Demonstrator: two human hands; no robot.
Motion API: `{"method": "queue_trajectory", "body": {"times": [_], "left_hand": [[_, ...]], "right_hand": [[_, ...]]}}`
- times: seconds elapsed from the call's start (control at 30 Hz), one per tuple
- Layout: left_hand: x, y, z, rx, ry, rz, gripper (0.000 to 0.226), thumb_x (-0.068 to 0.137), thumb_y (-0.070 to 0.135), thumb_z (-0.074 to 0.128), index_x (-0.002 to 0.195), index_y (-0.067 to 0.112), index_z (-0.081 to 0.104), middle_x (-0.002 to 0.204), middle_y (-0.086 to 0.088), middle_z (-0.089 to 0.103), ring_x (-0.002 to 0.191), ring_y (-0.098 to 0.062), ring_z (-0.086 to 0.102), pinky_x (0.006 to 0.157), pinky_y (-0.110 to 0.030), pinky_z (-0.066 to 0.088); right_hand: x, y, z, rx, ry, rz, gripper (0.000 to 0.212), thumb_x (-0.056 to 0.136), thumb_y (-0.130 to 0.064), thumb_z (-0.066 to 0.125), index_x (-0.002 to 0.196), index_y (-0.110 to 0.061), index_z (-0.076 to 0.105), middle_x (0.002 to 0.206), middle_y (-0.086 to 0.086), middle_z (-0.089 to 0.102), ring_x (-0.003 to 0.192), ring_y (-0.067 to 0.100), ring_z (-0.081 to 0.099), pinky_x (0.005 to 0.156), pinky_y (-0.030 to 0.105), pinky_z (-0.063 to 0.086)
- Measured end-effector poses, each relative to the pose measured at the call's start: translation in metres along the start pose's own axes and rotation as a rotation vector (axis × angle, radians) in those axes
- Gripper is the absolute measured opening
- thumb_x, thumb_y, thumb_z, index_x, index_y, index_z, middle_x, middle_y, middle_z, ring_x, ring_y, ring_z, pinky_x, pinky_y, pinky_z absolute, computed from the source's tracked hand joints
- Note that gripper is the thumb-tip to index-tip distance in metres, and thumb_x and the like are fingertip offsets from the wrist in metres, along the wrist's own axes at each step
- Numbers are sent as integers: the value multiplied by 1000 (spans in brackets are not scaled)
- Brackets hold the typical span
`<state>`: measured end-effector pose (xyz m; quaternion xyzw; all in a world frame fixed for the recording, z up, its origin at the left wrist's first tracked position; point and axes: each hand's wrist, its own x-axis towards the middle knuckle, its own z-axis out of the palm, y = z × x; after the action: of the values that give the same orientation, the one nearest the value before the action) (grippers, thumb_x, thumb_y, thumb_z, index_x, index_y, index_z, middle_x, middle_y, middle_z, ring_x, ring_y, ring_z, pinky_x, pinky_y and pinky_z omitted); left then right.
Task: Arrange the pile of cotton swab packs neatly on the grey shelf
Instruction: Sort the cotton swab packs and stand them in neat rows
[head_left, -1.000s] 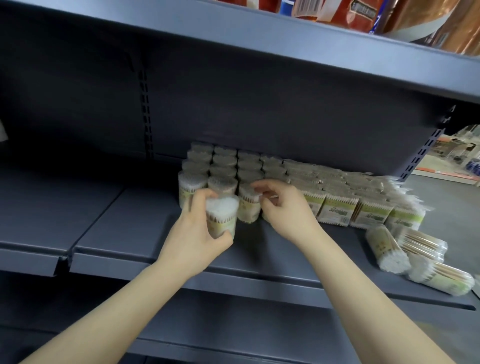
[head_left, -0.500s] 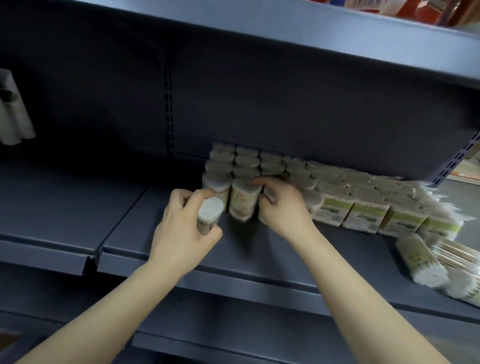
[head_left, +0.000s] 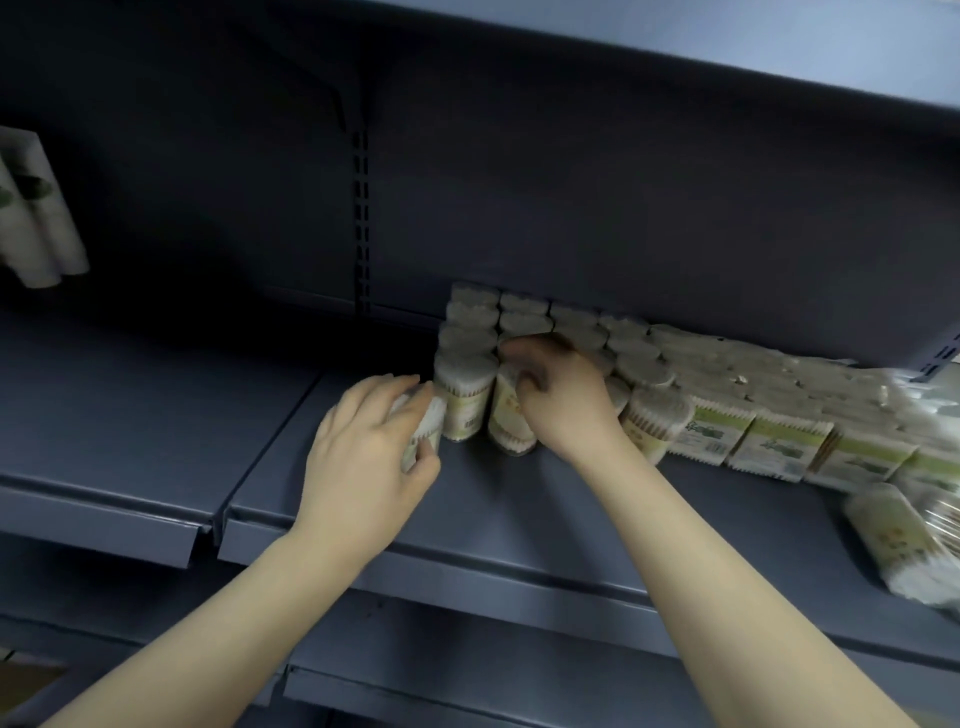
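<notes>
My left hand (head_left: 363, 457): fingers and thumb wrapped round one round swab pack (head_left: 423, 431), holding it tilted just above the shelf board, right beside the block's 9 o'clock edge.

My right hand (head_left: 561, 405): fingers curled over the top of the front pack (head_left: 511, 415) in the block, gripping it; that pack leans slightly off upright and its base meets the board.

Standing block (head_left: 519, 332): round packs upright in tight rows, running from the front pair back to the rear panel at 12 o'clock; a neighbour pack (head_left: 462, 400) stands upright between my two hands, touching the one my right hand grips.

Boxed packs (head_left: 779, 441): a row of square green-labelled packs at 3 o'clock from my right hand, packed against the round ones.

Loose packs (head_left: 893, 545): lying on their sides at 4 o'clock near the frame edge, apart from the rows.

Grey shelf (head_left: 519, 519): bare board in front of the block; a seam splits it from the next board at 9 o'clock.

Far 9 o'clock: pale tube-shaped goods (head_left: 36, 218), blurred, too unclear to name.
</notes>
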<state>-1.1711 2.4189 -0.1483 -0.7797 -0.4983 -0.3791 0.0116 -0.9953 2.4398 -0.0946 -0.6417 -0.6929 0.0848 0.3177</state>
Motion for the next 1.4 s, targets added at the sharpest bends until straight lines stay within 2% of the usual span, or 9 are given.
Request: {"method": "queue_trajectory", "body": {"times": [0.13,0.47,0.57,0.67,0.8,1.03,1.17,1.3,1.4], "left_hand": [[3,-3,3,11,21,3,49,80,26,38,116,6,64,119,-10,62,114,-32,55,91,-46,47],[24,-25,12,40,8,16,48,84,24,34,119,7,61,124,-11,60,119,-34,52,96,-43,39],[33,-34,13,88,23,48,44,84,24,37,115,11,64,120,-8,63,112,-33,50,87,-50,47],[43,-39,14,85,17,38,44,82,24,36,114,14,65,122,-6,62,108,-30,46,79,-46,46],[53,-42,14,3,-12,67,48,80,25,32,111,8,63,121,-10,61,114,-31,48,87,-43,44],[74,-50,20,-146,-161,-31,77,72,47,13,134,16,47,145,-1,38,133,-16,29,99,-29,32],[87,-55,30,-228,-240,-145,66,79,41,21,139,23,41,149,6,25,134,-12,29,102,-24,28],[105,-57,39,-383,-201,-220,40,99,37,30,129,20,51,139,5,40,128,-13,38,108,-30,29],[115,-63,48,-273,-241,-174,60,93,50,17,137,20,43,145,4,36,139,-18,22,115,-35,15]], "right_hand": [[10,0,5,-60,-30,-33,40,84,-4,44,120,-15,59,125,8,55,117,27,48,91,27,39],[37,-12,9,-89,-110,-22,39,92,-7,36,127,-14,52,132,8,51,118,25,49,90,28,40],[43,-13,12,-96,-117,12,39,93,-8,35,127,-15,51,133,6,51,120,24,48,93,27,40],[49,-13,16,-92,-128,53,41,93,-9,33,129,-16,50,133,6,51,120,24,48,96,29,41],[58,-10,20,-67,-120,113,42,93,-9,32,130,-19,49,135,3,49,120,21,48,96,26,41],[69,-13,20,-45,-153,100,43,96,-11,32,137,-19,42,143,5,42,127,23,42,102,26,35],[76,-15,25,-84,-200,92,44,97,-14,32,140,-21,37,144,6,40,129,26,40,106,34,35],[88,-13,30,-166,-232,116,39,95,-15,34,133,-18,44,138,9,46,123,28,45,96,29,37],[93,-12,31,-206,-249,126,39,96,-15,33,133,-15,43,139,10,44,123,28,44,93,29,36]]}}
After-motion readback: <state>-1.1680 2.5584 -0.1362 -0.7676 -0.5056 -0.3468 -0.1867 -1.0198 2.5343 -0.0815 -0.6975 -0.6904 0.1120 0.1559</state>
